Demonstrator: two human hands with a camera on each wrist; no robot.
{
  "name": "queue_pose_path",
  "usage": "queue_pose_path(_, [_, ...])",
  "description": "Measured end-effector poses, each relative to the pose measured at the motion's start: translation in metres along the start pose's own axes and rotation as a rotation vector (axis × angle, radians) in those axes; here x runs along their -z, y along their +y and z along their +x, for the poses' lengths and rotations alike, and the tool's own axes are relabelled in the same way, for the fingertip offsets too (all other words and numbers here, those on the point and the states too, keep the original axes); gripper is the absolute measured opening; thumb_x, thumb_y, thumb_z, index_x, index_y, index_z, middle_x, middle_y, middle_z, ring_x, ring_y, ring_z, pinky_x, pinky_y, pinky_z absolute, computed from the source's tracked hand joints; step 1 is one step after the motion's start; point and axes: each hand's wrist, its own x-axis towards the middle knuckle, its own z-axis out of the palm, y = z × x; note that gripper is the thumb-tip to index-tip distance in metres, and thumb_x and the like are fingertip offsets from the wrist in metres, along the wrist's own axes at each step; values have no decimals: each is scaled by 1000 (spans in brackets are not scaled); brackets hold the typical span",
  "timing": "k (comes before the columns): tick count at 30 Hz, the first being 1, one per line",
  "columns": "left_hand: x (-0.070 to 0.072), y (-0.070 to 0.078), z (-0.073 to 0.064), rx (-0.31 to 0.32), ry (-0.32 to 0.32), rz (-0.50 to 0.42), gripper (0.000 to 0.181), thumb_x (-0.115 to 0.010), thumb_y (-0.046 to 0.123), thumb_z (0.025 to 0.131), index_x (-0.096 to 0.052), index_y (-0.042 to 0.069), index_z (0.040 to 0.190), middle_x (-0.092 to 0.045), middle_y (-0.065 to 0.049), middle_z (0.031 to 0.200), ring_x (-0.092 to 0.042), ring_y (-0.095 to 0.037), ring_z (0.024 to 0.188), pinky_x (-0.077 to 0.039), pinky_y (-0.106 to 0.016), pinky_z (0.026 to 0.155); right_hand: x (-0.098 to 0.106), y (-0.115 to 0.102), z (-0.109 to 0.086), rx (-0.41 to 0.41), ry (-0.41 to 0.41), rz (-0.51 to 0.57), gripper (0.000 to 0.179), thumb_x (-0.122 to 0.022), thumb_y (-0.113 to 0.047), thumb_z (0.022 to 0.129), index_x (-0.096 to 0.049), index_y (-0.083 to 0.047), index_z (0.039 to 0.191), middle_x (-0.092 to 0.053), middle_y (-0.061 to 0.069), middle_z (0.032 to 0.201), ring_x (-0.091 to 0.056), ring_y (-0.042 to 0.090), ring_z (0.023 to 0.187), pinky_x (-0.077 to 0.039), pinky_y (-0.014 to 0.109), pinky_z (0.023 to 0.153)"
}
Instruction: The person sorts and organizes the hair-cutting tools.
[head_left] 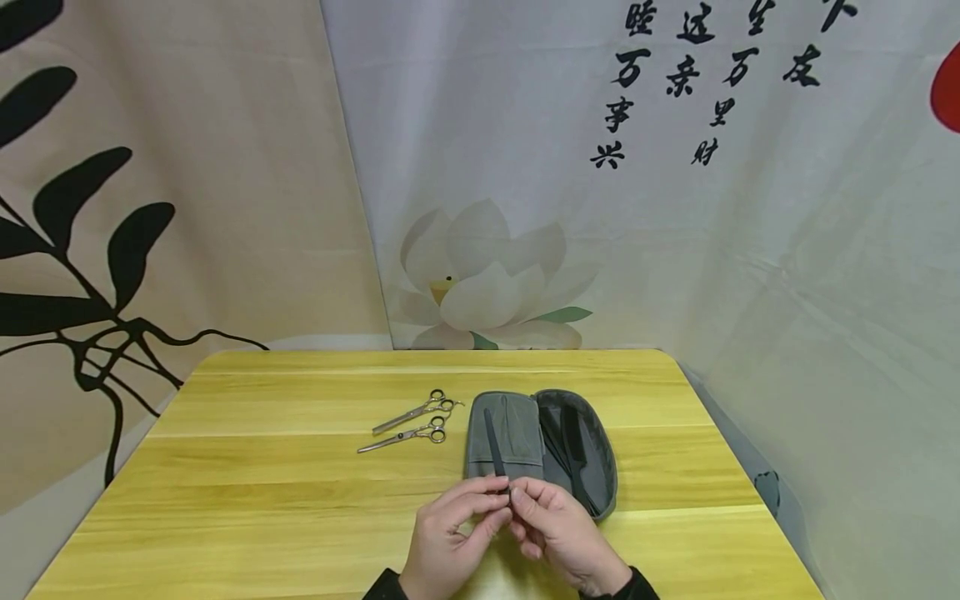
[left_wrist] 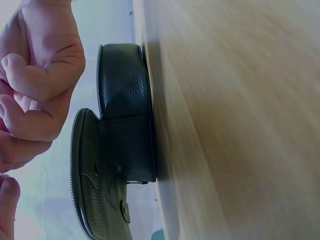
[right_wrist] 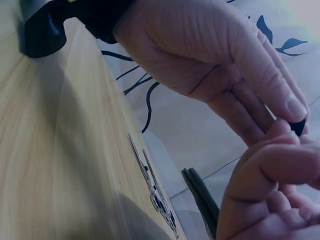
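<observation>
Both hands meet over the near edge of an open grey zip case (head_left: 504, 467). My left hand (head_left: 456, 533) pinches the lower end of a slim black strip-like tool (head_left: 492, 442) between thumb and fingers. From the other side, my right hand (head_left: 564, 533) pinches that same end. The tool points up and away, and its exact kind cannot be told. In the right wrist view only a black tip (right_wrist: 298, 126) shows among the fingertips. A black comb (head_left: 574, 442) lies in the case's right half, beside other dark items.
Left of the case lie two pairs of silver scissors, the farther pair (head_left: 412, 414) and the nearer pair (head_left: 408, 437). All of it sits on a yellow wooden table (head_left: 262, 500). Printed cloth curtains (head_left: 495, 167) hang behind the table.
</observation>
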Motion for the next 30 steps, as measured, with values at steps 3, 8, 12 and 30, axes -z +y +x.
queue_pose_path(3, [1,0,1,2,2,12,21,-86,-3,86,-80,4,105,-80,-18,112,-79,-27,106,-60,-23,100,0,-1,0,-5,-5,28,26,-44,-19,117,-69,-17,111,-69,-12,91,-56,-3,70,-43,13,55])
queue_pose_path(8, [3,1,0,49,2,21,19,-84,-2,88,-79,7,104,-80,-14,110,-79,-25,101,-61,-21,96,1,-3,-2,-11,8,63,16,-49,-15,115,-65,-18,114,-71,-12,97,-57,-2,75,-42,12,56])
queue_pose_path(12, [4,2,-2,132,-4,-17,25,-83,-6,87,-76,5,109,-79,-15,107,-79,-23,96,-62,-20,90,1,-1,-2,1,85,4,12,-58,-12,111,-65,-21,108,-71,-14,90,-54,-2,69,-41,14,56])
queue_pose_path(30, [13,11,5,755,35,-131,7,-78,6,96,-80,10,102,-81,-7,87,-72,-5,70,-63,-27,64,-16,-2,1,78,448,-543,18,-86,-15,91,-74,-2,96,-75,-5,79,-65,0,67,-52,17,61])
